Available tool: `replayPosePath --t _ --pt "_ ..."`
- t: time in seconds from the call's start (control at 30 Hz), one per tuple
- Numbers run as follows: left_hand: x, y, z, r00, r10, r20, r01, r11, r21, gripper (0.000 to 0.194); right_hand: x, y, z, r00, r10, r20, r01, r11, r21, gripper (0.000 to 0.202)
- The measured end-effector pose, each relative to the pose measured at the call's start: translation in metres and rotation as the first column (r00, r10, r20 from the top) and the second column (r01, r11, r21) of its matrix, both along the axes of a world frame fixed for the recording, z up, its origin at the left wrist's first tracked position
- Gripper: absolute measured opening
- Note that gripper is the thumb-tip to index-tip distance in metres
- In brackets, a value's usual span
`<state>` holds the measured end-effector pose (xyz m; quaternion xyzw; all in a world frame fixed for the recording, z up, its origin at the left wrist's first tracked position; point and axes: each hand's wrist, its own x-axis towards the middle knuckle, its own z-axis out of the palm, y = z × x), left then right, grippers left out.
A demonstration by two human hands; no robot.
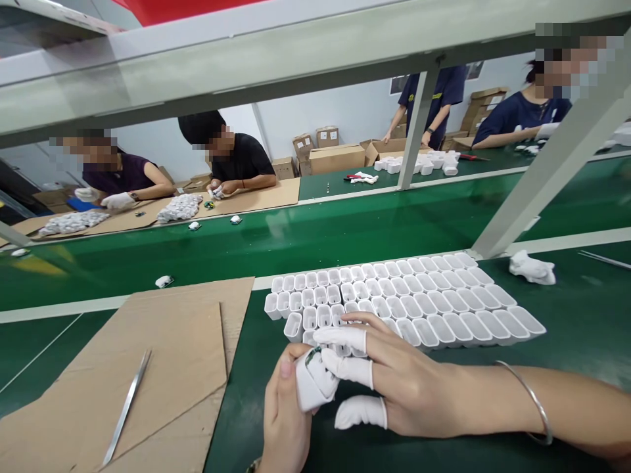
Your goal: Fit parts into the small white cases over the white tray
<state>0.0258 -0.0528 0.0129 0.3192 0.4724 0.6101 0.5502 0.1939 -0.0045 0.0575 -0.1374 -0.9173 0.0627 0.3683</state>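
My left hand (287,410) is closed around a small white plastic housing (311,392), tilted toward me. A sliver of green, perhaps a circuit board, shows at its opening along with a white part. My right hand (409,384) wears white finger cots on three digits, thumb included. Two of its cotted fingertips touch the housing's open end, while the thumb is held apart below. Just beyond my hands stand rows of white open-topped plastic cups (434,302), some with small dark bits inside; my right fingers partly hide the nearest ones.
Metal tweezers (127,408) lie on a cardboard sheet (182,355) at left. Behind the cups runs a green conveyor belt (296,226) carrying a few small white pieces. A slanted metal post (522,171) and a white glove (532,267) are at right. Several people work across the belt.
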Motion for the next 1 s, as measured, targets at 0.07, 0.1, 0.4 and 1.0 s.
replayPosePath --t 0.07,0.1,0.4,1.0 --pt "0.001 0.0 -0.001 1.0 0.003 -0.001 -0.003 1.0 0.004 0.055 -0.001 0.0 -0.002 0.999 -0.001 0.034 0.001 1.0 -0.004 0.032" --pt "0.001 0.0 -0.001 1.0 0.008 -0.004 -0.008 1.0 0.006 0.055 -0.002 0.0 -0.003 0.998 0.007 0.056 -0.006 1.0 -0.012 0.031" --pt "-0.003 0.003 0.0 1.0 -0.005 -0.006 0.005 1.0 0.028 0.057 -0.002 0.001 -0.004 0.999 0.009 -0.033 -0.01 0.999 -0.035 0.031" --pt "-0.003 0.004 -0.014 0.973 0.159 -0.165 -0.107 0.952 0.286 0.048 0.001 -0.015 0.0 0.993 0.106 -0.044 -0.115 0.916 -0.386 0.034"
